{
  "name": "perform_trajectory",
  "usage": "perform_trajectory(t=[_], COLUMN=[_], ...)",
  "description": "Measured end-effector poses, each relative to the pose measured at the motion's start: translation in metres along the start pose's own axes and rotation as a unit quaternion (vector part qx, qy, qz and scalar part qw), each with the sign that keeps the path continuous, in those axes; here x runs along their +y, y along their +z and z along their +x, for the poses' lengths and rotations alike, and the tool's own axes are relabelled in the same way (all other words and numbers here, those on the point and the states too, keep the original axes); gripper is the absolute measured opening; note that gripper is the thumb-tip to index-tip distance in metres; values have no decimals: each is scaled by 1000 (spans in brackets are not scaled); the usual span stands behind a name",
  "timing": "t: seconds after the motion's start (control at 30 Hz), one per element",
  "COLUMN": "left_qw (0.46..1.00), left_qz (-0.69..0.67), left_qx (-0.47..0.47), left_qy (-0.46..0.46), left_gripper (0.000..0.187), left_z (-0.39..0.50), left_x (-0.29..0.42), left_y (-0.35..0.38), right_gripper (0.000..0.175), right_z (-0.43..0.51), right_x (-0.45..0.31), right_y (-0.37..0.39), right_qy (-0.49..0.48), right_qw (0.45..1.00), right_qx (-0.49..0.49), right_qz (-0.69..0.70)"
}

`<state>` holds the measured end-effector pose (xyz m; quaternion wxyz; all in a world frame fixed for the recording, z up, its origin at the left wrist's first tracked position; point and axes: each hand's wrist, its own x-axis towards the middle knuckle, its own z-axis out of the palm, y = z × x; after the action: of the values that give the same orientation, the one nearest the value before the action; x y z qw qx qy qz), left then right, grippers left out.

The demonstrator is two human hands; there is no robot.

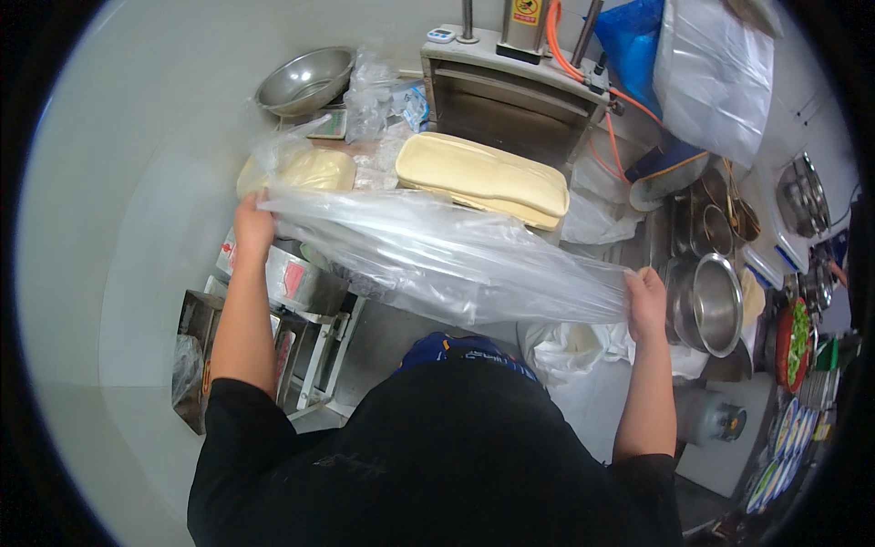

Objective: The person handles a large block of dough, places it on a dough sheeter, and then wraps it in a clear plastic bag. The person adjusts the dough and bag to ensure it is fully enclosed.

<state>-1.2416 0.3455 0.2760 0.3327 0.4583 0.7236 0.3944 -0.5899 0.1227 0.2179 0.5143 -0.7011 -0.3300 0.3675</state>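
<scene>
A wide sheet of clear plastic film [444, 256] is stretched across in front of my body. My left hand [253, 225] grips one end of it, and the other end is bunched in my right hand [645, 301]. Just beyond the film lies a long, pale yellow slab of dough [482, 174], seemingly layered along its near edge. Left of it, near my left hand, a second pale dough piece [314, 171] sits partly under clear plastic. The film hides the near edge of the work surface.
Behind the slab stands a metal press [513, 82] with an orange hose [557, 48]. A steel bowl [304, 82] rests on a scale [331, 124] at the back left. Several steel bowls [718, 304] stand to the right, above a gas cylinder [711, 417]. White sacks [571, 349] lie below the film.
</scene>
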Motion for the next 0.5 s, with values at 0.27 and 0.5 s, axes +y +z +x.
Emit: perform_trajectory(t=[0.27,0.5], left_qw=[857,856], left_qz=[-442,-104], left_qx=[-244,-426], left_qy=[-101,272], left_gripper=[18,31], left_z=[-95,-191], left_x=[82,189], left_y=[73,100], right_gripper=[91,60], right_z=[-52,-56], right_x=[-45,-103], right_y=[60,174], right_qy=[-236,-322], right_qw=[866,890], right_qx=[7,-153], right_qz=[-442,-285])
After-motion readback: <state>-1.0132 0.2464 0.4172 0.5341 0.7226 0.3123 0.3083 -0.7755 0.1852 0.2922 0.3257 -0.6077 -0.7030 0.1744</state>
